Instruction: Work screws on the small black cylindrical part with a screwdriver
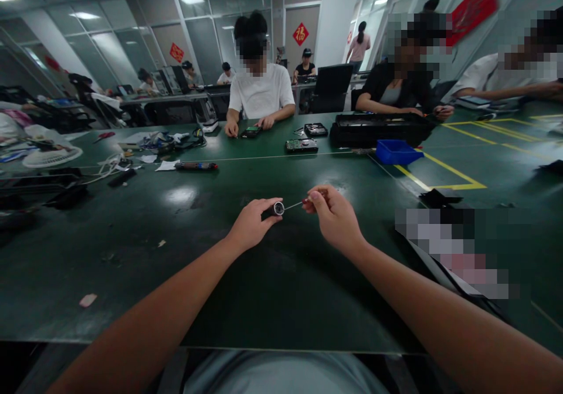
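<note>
My left hand [251,224] is closed around a small round black part with a silvery face [278,208], held just above the dark green table [220,277]. My right hand [333,218] pinches the handle end of a thin screwdriver [294,205], whose metal shaft points left into the face of the round part. Both hands meet at the middle of the table in front of me.
A blue tray [397,151] and a long black device [378,129] lie beyond, right. Yellow tape lines [457,174] mark the table. A circuit board [301,145], cables and tools [167,142] lie further back. Several people sit across the table.
</note>
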Tool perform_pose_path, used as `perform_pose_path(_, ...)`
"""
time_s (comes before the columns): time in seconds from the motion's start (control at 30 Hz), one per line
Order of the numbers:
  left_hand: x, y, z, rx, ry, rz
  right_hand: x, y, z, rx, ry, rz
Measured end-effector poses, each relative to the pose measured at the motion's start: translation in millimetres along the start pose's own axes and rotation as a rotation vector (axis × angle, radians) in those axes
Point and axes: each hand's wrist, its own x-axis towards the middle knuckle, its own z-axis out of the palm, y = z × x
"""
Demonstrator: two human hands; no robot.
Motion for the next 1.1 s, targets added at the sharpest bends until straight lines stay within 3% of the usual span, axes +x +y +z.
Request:
perform_pose_path(0.33, 0.1, 3.9, 0.8, 0.013, -0.013, 0.058, -2.4, 3.4, 1.4, -0.060, -0.021, -0.029)
perform_pose_path(0.6, -0.9, -0.6, 1.7, 0.002, -0.013, 0.046, -3.5, -3.1, -6.8, -0.144, 0.105, -0.148)
perform_pose_path(0.77, -1.1, -1.5, 1.9, 0.013, -0.020, 0.060, -4.3, -4.1, -7.6, -0.199, 0.021, -0.178)
perform_pose_path(1.1, -0.4, -1.3, 2.9, 0.019, -0.020, 0.059, -2.5, -1.0, -6.9, -0.203, 0.022, -0.196)
